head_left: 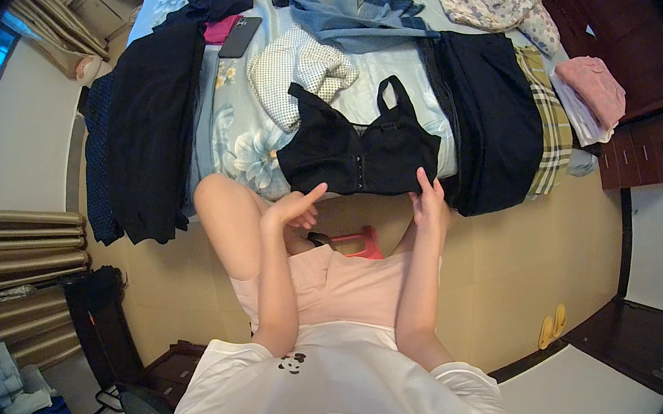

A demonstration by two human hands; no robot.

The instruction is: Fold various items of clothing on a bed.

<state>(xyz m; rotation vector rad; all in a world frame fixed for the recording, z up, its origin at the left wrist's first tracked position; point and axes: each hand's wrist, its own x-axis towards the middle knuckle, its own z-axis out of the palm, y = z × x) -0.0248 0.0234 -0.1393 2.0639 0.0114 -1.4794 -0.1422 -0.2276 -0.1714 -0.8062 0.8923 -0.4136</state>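
You wear a white T-shirt (377, 384) with loose short sleeves (225, 363) and a small black-and-white panda print (292, 363) on its front, above plain pale pink bottoms (358, 292).

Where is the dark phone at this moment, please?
In the head view, the dark phone lies toward the left of the bed, beside the pink cloth.

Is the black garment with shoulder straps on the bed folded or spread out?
Spread out: the black garment shows its two front panels side by side, with both shoulder straps reaching away from the person.
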